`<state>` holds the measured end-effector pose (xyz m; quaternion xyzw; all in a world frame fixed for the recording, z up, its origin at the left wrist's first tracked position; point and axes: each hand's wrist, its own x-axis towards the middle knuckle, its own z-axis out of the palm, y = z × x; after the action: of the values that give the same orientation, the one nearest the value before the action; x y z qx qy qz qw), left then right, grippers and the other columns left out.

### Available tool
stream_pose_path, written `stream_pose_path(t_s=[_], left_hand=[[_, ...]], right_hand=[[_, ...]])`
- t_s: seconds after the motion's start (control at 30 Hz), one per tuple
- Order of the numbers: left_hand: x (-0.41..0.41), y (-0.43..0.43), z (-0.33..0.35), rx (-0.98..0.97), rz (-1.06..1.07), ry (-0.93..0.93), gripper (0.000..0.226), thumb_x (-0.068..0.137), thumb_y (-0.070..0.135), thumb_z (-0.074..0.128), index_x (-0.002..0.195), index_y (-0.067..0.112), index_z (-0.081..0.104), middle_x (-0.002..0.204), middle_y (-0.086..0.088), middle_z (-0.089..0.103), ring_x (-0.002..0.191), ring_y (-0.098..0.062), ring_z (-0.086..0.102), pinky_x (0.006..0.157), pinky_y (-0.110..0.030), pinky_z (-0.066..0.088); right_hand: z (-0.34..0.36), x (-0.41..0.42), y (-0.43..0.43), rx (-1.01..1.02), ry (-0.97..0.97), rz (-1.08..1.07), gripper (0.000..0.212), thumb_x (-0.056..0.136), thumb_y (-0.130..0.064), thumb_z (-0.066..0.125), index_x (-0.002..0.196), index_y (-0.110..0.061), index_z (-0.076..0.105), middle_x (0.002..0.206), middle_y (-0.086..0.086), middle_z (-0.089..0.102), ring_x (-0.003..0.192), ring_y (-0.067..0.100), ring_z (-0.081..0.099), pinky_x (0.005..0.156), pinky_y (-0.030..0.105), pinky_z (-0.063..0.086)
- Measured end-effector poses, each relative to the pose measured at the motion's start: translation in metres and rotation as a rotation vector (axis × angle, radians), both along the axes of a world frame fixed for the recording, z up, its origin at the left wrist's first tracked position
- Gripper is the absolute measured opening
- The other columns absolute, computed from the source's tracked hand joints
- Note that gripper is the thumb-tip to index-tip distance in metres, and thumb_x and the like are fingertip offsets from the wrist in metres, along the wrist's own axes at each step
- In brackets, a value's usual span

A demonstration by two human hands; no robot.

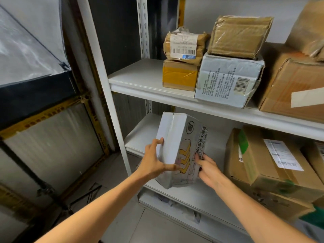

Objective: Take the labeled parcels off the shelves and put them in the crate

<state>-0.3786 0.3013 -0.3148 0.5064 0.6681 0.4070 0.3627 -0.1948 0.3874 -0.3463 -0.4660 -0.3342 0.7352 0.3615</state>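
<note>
Because the white carton (175, 146) is plain cardboard with bread slices printed on it, I judge it light and rather stiff, but the walls will probably dent if I squeeze hard, and the lower corner already looks a little crumpled. The smooth white side may be slippery, so I think the best hold is on two opposite sides, near the edges where the card is strongest, not in the middle of a face. The carton is at the left end of the lower shelf (201, 195), standing on end and tilted, with its top leaning away from me; whether its bottom corner touches the shelf board I cannot tell. My left hand (154, 160) grips it from the left: the fingers are spread on the plain white side and the thumb lies across the near printed face. My right hand (208, 170) takes the right edge, the fingers bent round it with the tips on the printed face; the thumb is hidden. Both forearms reach forward and a little down, wrists nearly straight. To the right, just beside, stands a brown carton (259, 165) with a paper label. The crate is not in view, and I see no shipping label on the faces turned to me.
</note>
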Motion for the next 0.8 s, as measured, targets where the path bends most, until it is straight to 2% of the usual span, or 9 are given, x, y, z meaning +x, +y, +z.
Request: stream_pose_path(t_s=[0.1, 0.17, 0.27, 0.33, 0.43, 0.5, 0.57, 0.7, 0.8], left_hand=[[-0.026, -0.001, -0.001, -0.129, 0.005, -0.42, 0.077, 0.064, 0.015, 0.079, 0.129, 0.03, 0.04, 0.132, -0.01, 0.053, 0.114, -0.033, 0.057, 0.097, -0.056, 0.048], [-0.042, -0.002, -0.008, -0.229, -0.081, -0.684, 0.067, 0.07, 0.013, 0.07, 0.131, 0.019, 0.042, 0.13, -0.019, 0.059, 0.116, -0.04, 0.058, 0.102, -0.064, 0.04], [-0.053, -0.005, -0.026, -0.271, -0.25, -0.993, 0.063, 0.073, 0.02, 0.068, 0.129, -0.001, 0.048, 0.14, -0.02, 0.048, 0.125, -0.039, 0.05, 0.109, -0.055, 0.035], [-0.052, -0.006, -0.032, -0.311, -0.227, -1.092, 0.06, 0.072, 0.028, 0.07, 0.126, 0.003, 0.061, 0.141, -0.019, 0.049, 0.125, -0.037, 0.052, 0.107, -0.051, 0.039], [-0.051, 0.001, -0.028, -0.34, -0.173, -0.917, 0.063, 0.081, 0.063, 0.051, 0.124, 0.019, 0.066, 0.134, -0.015, 0.058, 0.12, -0.033, 0.058, 0.102, -0.05, 0.044], [-0.053, 0.009, -0.014, -0.379, -0.19, -0.721, 0.085, 0.077, 0.083, 0.029, 0.132, 0.026, 0.059, 0.131, -0.019, 0.059, 0.118, -0.034, 0.059, 0.099, -0.046, 0.047], [-0.051, 0.016, 0.005, -0.397, -0.212, -0.572, 0.097, 0.07, 0.09, 0.023, 0.137, 0.027, 0.052, 0.123, -0.024, 0.061, 0.103, -0.03, 0.061, 0.09, -0.038, 0.05], [-0.045, 0.026, 0.028, -0.35, -0.124, -0.465, 0.11, 0.054, 0.097, 0.033, 0.11, 0.011, 0.072, 0.067, -0.005, 0.049, 0.06, -0.014, 0.048, 0.061, -0.022, 0.048], [-0.045, 0.029, 0.03, -0.354, -0.104, -0.335, 0.11, 0.048, 0.101, 0.026, 0.085, 0.011, 0.077, 0.074, -0.006, 0.057, 0.065, -0.014, 0.051, 0.064, -0.024, 0.044]], right_hand=[[0.014, -0.001, -0.002, 0.135, -0.127, 0.073, 0.016, 0.091, -0.011, 0.062, 0.107, -0.013, 0.066, 0.105, 0.009, 0.072, 0.091, 0.021, 0.067, 0.087, 0.043, 0.052], [0.027, -0.001, -0.005, 0.262, -0.188, 0.13, 0.013, 0.088, -0.018, 0.068, 0.1, -0.017, 0.072, 0.101, 0.002, 0.075, 0.091, 0.011, 0.069, 0.077, 0.027, 0.051], [0.038, 0.004, -0.008, 0.377, -0.176, 0.203, 0.023, 0.085, -0.025, 0.07, 0.108, -0.02, 0.073, 0.106, -0.004, 0.074, 0.098, 0.006, 0.067, 0.067, 0.008, 0.048], [0.042, 0.005, -0.01, 0.403, -0.21, 0.209, 0.046, 0.083, -0.031, 0.072, 0.127, -0.025, 0.061, 0.119, -0.009, 0.066, 0.098, -0.003, 0.063, 0.065, 0.005, 0.047], [0.048, 0.005, -0.009, 0.363, -0.239, 0.168, 0.044, 0.088, -0.041, 0.062, 0.13, -0.029, 0.059, 0.121, -0.014, 0.062, 0.088, -0.011, 0.061, 0.063, 0.007, 0.046], [0.055, 0.006, -0.007, 0.297, -0.235, 0.106, 0.036, 0.09, -0.054, 0.051, 0.099, -0.028, 0.075, 0.099, -0.005, 0.073, 0.088, 0.01, 0.066, 0.073, 0.024, 0.05], [0.059, 0.008, -0.003, 0.251, -0.23, 0.048, 0.052, 0.09, -0.063, 0.041, 0.084, -0.024, 0.075, 0.093, 0.005, 0.073, 0.097, 0.027, 0.065, 0.089, 0.039, 0.049], [0.061, 0.006, 0.005, 0.228, -0.181, 0.096, 0.064, 0.087, -0.073, 0.03, 0.115, -0.03, 0.069, 0.114, 0.008, 0.07, 0.109, 0.031, 0.062, 0.094, 0.046, 0.046], [0.064, 0.002, 0.009, 0.224, -0.268, 0.151, 0.073, 0.085, -0.078, 0.022, 0.132, -0.035, 0.056, 0.129, 0.013, 0.061, 0.12, 0.036, 0.053, 0.105, 0.056, 0.037]])
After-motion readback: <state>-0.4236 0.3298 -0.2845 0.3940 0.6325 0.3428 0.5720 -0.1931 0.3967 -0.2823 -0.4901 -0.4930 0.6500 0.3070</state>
